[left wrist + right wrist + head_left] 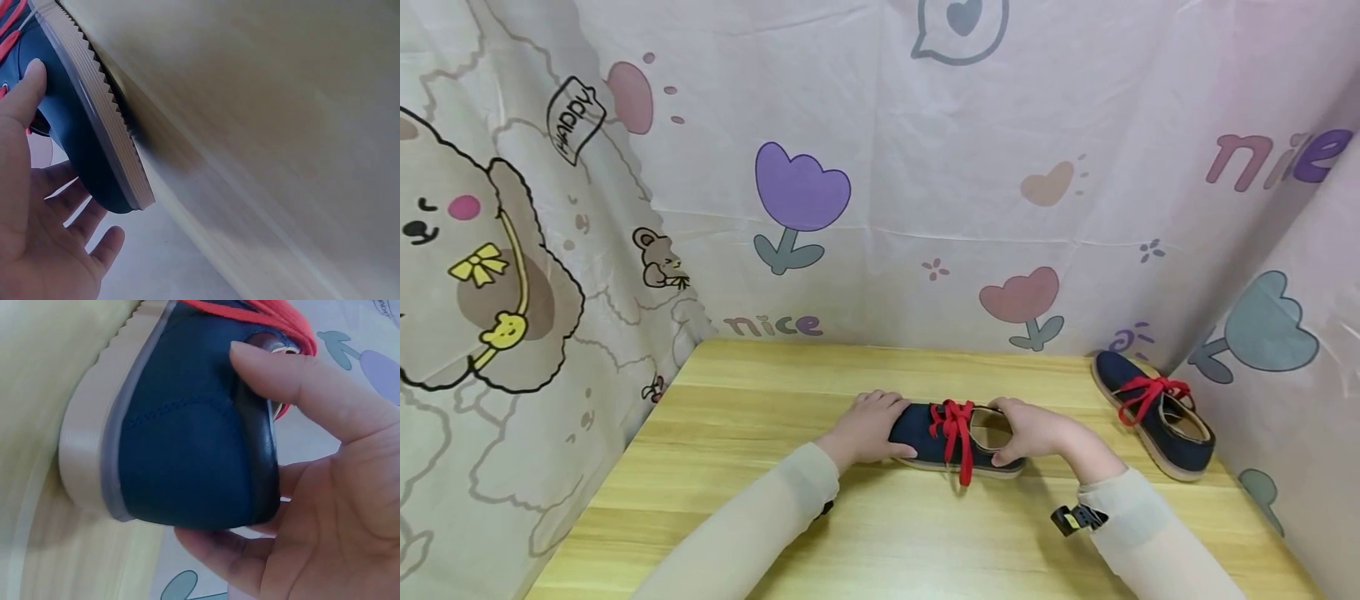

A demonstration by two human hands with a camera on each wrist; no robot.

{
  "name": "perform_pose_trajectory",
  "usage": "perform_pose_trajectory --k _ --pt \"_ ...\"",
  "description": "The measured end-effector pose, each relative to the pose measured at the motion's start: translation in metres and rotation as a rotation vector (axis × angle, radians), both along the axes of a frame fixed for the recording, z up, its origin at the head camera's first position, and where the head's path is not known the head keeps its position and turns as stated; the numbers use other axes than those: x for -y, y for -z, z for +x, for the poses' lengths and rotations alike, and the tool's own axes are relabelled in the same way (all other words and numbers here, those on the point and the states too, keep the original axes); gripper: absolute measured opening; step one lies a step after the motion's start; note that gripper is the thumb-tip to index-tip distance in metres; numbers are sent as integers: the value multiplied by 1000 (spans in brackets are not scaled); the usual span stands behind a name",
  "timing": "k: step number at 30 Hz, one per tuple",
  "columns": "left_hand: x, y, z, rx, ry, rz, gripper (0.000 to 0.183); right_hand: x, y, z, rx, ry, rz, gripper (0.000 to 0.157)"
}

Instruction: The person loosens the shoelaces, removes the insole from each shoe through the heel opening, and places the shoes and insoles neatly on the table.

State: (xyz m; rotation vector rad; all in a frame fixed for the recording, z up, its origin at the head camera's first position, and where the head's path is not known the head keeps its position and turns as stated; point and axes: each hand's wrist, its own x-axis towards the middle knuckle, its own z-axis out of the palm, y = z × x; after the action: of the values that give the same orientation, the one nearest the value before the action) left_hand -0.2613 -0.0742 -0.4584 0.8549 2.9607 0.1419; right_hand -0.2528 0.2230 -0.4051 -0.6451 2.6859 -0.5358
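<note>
In the head view a navy shoe (917,433) with tied red laces (957,425) lies sideways at the middle of the table, its toe to the left. My left hand (868,427) holds the toe end, thumb on the near side and fingers over the far side. At the heel, my right hand (1037,429) grips the collar, with the thumb (262,365) on the near side. The right wrist view shows fingers wrapping behind the heel. A pale ridged sole (106,94) rims the shoe in the left wrist view.
A matching navy shoe (1187,450) with red laces tied in a bow stands at the table's right edge. The wood-grain table (737,517) meets a patterned curtain (880,275) at the back and sides.
</note>
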Motion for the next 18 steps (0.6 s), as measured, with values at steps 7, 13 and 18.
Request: perform_pose_trajectory --k 7,13,18 --pt "7 -1 4 -16 -4 11 90 2 4 -1 -30 -27 -18 85" --pt "16 0 8 -13 -7 26 89 9 3 1 -33 -53 -47 83" --pt "23 -1 12 -19 2 61 89 14 5 2 -29 -45 -51 85"
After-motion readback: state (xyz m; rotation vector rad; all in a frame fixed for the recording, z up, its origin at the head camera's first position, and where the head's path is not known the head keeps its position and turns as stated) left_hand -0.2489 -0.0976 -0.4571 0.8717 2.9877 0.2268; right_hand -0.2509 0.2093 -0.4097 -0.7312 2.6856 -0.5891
